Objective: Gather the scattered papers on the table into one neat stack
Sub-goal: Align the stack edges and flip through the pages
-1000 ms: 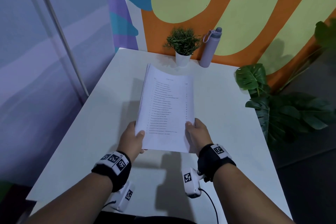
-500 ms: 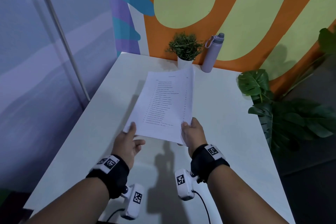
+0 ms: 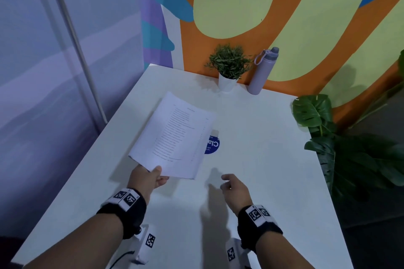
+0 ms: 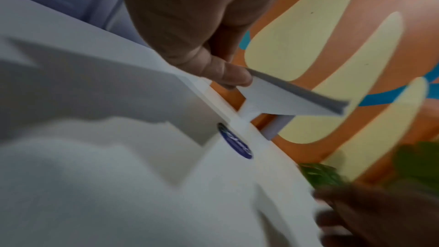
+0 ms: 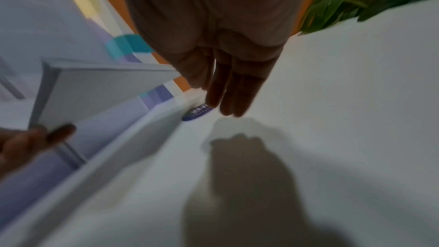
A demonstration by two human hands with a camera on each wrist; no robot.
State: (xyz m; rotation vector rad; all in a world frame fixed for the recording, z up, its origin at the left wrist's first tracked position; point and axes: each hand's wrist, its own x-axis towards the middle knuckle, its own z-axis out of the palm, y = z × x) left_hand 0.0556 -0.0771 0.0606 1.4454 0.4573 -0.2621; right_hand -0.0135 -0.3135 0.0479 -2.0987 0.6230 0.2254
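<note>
We're looking down on a white table [image 3: 251, 137] pushed against a wall painted in orange, yellow-green and blue shapes [image 3: 240, 2]. Off its right edge stands a big leafy floor plant [image 3: 341, 148], dark green and spilling low.

Above the table's middle left, we've got the stack of papers [image 3: 175, 135], printed side up, lifted clear of the surface and angled away toward the far left; its shadow falls on the tabletop below. The left hand [image 3: 146, 179] pinches it at the near corner, thumb on top, fingers underneath, and the left wrist view shows the sheet edges lined up together at that corner [image 4: 297, 89].

The right hand [image 3: 235, 185] hovers over the table just right of the stack, holding nothing. In the right wrist view its fingers [image 5: 237, 89] hang straight and close together, above the surface, with their shadow beneath.

At the back edge sits a small potted plant [image 3: 228, 67] in a white pot, and just beside it on the right a lilac water bottle [image 3: 263, 72], upright. Smallest of all, a round blue sticker [image 3: 213, 145] lies flat on the table, partly tucked under the stack's right edge from our view.
</note>
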